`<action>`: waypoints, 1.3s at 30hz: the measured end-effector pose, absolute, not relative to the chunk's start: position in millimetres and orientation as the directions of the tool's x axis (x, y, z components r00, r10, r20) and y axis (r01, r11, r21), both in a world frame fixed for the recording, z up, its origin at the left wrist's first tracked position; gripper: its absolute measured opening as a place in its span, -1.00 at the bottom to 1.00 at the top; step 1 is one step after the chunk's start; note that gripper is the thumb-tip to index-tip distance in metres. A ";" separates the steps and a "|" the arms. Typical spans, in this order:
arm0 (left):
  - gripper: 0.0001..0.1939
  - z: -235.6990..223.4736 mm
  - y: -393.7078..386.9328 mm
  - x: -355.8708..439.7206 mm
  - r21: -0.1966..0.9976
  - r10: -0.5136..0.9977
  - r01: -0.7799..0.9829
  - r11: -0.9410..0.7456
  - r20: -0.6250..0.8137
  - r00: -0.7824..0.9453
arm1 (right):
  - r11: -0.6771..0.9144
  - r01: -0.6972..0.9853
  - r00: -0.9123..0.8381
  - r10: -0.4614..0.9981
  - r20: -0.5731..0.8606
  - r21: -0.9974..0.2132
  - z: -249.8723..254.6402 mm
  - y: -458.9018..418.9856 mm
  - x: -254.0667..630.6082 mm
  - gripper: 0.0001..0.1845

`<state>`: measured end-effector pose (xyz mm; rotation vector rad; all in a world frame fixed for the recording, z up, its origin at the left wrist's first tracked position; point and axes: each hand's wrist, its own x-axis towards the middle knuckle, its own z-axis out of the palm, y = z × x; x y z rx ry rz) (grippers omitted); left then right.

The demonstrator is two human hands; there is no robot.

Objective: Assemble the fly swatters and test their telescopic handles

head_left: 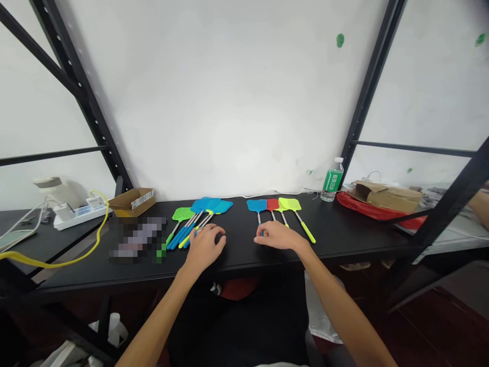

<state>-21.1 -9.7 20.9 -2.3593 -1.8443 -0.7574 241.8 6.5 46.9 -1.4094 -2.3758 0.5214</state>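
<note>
Several fly swatters lie on the black table in two groups. In the left group, blue swatters [220, 206] overlap beside a green swatter [183, 214], their blue and yellow handles pointing toward me. My left hand [206, 245] is at the right side of these handles, thumb and fingers apart and nothing in its grasp. My right hand [278, 235] has its fingers curled round the handle of a blue fly swatter [256, 205], mostly hidden under the hand. Right of it lie a red swatter [272, 205] and a yellow swatter [290, 204]; another yellow one is partly covered.
An open cardboard box [133, 202] stands at the left, with a blurred-out patch in front. A yellow cable [100, 232] and a white power strip [78, 216] are further left. A water bottle [333, 181] stands at the back right, near a red bag [355, 208] under cardboard.
</note>
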 end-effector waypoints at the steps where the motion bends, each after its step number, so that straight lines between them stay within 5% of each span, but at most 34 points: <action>1: -0.72 16.8 -5.5 -27.1 0.215 0.910 0.954 -0.209 0.401 0.109 | 0.447 0.760 -0.461 0.882 0.093 -0.471 46.9 6.3 241.7 -0.75; 5: -0.64 8.0 3.2 -44.4 0.127 0.943 0.991 -0.043 0.332 -0.002 | 0.458 0.741 -0.463 0.878 0.120 -0.491 48.1 5.0 241.6 -0.75; 25: -0.68 14.5 0.1 -43.5 0.042 0.943 0.998 -0.042 0.333 0.026 | 0.477 0.706 -0.496 0.861 0.115 -0.524 44.9 5.9 240.0 -0.77; 39: -0.56 6.3 7.9 -50.8 -0.050 0.890 0.999 0.009 0.457 0.014 | 0.484 0.692 -0.514 0.851 0.105 -0.536 44.7 5.9 239.0 -0.78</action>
